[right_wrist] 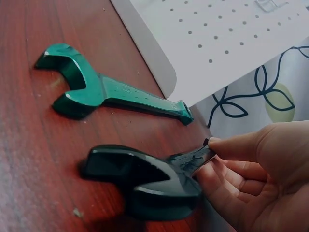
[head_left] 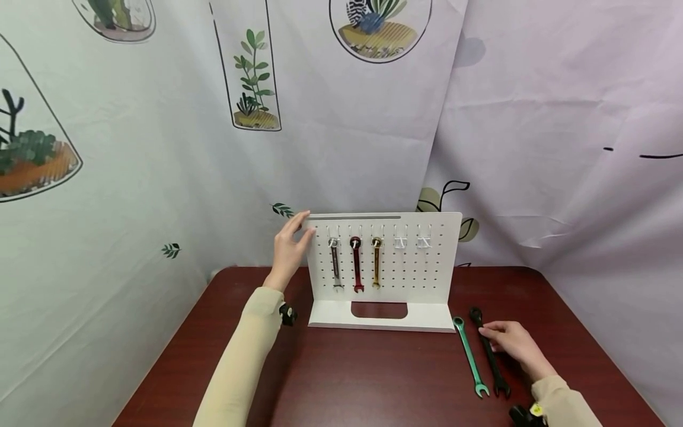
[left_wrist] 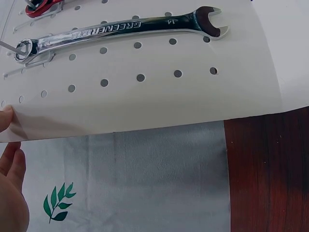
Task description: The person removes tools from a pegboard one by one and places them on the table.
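A white pegboard stand (head_left: 384, 261) sits on a dark red table (head_left: 341, 373). The left hand (head_left: 290, 249) touches its upper left edge. Three wrenches hang there — silver (head_left: 335, 264), red (head_left: 356, 265), gold (head_left: 376, 263). The right hand (head_left: 514, 344) rests on a black wrench (head_left: 488, 350) just beside a green wrench (head_left: 469, 356).

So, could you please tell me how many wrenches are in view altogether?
5. A silver wrench, a red wrench and a gold wrench hang on the white pegboard; a green wrench and a black wrench lie on the dark red table.
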Tool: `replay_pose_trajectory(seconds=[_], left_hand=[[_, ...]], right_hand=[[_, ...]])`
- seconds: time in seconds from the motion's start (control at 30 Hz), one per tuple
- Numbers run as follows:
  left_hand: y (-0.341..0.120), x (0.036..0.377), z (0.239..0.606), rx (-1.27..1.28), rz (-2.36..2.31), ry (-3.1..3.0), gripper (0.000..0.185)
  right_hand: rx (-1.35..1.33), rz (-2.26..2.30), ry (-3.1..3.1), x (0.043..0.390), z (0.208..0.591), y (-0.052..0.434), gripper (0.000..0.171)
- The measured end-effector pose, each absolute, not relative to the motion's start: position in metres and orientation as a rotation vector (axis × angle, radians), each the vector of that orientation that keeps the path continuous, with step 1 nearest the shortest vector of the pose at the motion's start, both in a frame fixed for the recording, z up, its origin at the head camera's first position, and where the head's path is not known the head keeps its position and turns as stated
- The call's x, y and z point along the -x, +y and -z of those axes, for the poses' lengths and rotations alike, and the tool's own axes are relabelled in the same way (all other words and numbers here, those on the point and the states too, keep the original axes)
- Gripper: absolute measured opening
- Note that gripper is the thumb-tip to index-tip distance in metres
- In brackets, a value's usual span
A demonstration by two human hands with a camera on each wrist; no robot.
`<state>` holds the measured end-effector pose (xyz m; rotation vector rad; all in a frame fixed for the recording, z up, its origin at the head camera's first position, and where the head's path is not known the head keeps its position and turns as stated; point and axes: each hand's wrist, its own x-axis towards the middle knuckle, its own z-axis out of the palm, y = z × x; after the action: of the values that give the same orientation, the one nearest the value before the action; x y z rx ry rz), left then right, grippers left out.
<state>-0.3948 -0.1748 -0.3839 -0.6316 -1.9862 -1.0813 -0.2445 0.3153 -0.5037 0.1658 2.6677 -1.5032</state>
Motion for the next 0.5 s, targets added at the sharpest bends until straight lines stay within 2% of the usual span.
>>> replay_pose_trajectory(seconds=[0.5], left_hand=[[-0.1747,0.3948,0.3843,0.625,1.068,-1.986,0.044]], right_hand=[[-0.22,1.474,2.698,0.2436,0.4982,0.3122,0.032]])
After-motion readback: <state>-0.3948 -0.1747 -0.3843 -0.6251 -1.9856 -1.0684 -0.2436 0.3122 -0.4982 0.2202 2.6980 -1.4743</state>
